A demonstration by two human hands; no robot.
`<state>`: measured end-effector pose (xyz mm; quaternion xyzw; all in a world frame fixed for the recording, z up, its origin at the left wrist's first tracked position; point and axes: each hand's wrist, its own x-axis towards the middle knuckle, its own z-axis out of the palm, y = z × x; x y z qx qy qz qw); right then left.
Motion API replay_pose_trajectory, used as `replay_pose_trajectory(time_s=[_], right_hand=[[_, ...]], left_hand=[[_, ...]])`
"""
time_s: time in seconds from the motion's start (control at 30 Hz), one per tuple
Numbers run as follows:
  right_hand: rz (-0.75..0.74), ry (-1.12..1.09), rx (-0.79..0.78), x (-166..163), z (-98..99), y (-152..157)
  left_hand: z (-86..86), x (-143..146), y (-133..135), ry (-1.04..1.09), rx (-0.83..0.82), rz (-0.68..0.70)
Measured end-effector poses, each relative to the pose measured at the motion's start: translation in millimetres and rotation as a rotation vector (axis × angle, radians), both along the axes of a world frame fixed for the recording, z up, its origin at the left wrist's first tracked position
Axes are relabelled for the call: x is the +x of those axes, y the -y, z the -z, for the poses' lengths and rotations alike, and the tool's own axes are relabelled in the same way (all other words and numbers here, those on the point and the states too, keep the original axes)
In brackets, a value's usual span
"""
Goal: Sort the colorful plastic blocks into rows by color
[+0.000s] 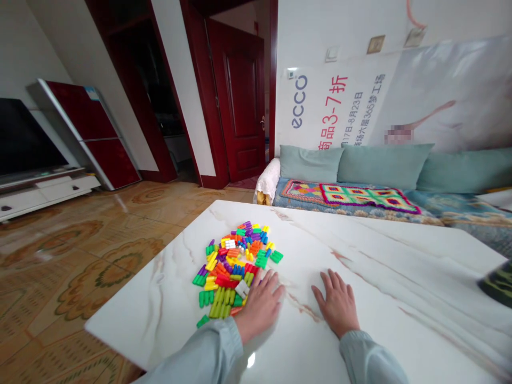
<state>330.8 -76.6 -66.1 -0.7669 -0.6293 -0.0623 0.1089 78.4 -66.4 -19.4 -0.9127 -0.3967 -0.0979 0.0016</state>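
A loose pile of small plastic building blocks (222, 296) in green, yellow, red, orange, blue, purple and white lies on the left part of the marble-patterned table (384, 277). My left hand (262, 301) rests at the pile's right edge, fingers stretched out and palm down. Its fingertips are beside a grey-white block (242, 288); whether they touch any block I cannot tell. Flat on the bare tabletop to the right lies my right hand (338, 304), fingers spread, with nothing in it.
Beyond the table's far edge stands a sofa with pale green cushions (384, 165) and a crocheted cover (368, 197). A dark camouflage-patterned object (498, 285) shows at the right edge. A red refrigerator (94, 133) and a white TV cabinet (48, 192) stand at the far left.
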Motion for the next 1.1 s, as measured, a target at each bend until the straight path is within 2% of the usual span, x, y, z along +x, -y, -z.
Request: replay_pose_trajectory(time_s=[0.07, 0.13, 0.23, 0.3, 0.37, 0.47, 0.57, 0.67, 0.73, 0.8, 0.87, 0.97, 1.03, 1.1], right_hand=[[0.006, -0.004, 0.003, 0, 0.6, 0], [0.008, -0.008, 0.004, 1, 1.3, 0], [0.005, -0.013, -0.002, 2, 1.3, 1], [0.002, -0.016, -0.005, 3, 0.4, 2], [-0.002, -0.018, -0.003, 3, -0.2, 2], [-0.005, -0.018, 0.004, 3, 0.5, 2], [-0.009, -0.022, 0.009, 2, 2.4, 1], [-0.012, -0.024, 0.005, 0, 1.7, 1], [-0.011, -0.017, 0.000, -1, -0.3, 2], [-0.006, -0.009, 0.001, 0, -2.2, 2], [-0.004, -0.006, 0.002, 3, -2.7, 2], [0.009, -0.023, -0.013, 0, -1.1, 2], [0.076, -0.058, -0.035, -17, 0.0, 7], [0.148, -0.108, -0.055, -50, -0.5, 17]], left_hand=[[-0.3, 17, -10, 0.032, 0.003, 0.045], [-1.8, 32, -28, 0.040, -0.006, 0.022], [-8.9, 42, -57, 0.003, -0.072, -0.117], [-16.7, 37, -62, -0.001, -0.093, -0.214], [-24.0, 22, -49, 0.041, -0.070, -0.279], [-24.3, -19, 5, 0.141, 0.020, -0.322], [-1.6, -67, 69, 0.182, 0.125, -0.411], [35.2, -104, 104, 0.190, 0.152, -0.603], [54.1, -113, 106, 0.233, 0.143, -0.648], [61.9, -114, 100, 0.250, 0.124, -0.651], [59.0, -109, 93, 0.255, 0.118, -0.645], [44.8, -100, 91, 0.264, 0.145, -0.635], [36.2, -93, 92, 0.266, 0.171, -0.603], [31.4, -85, 91, 0.237, 0.169, -0.528]])
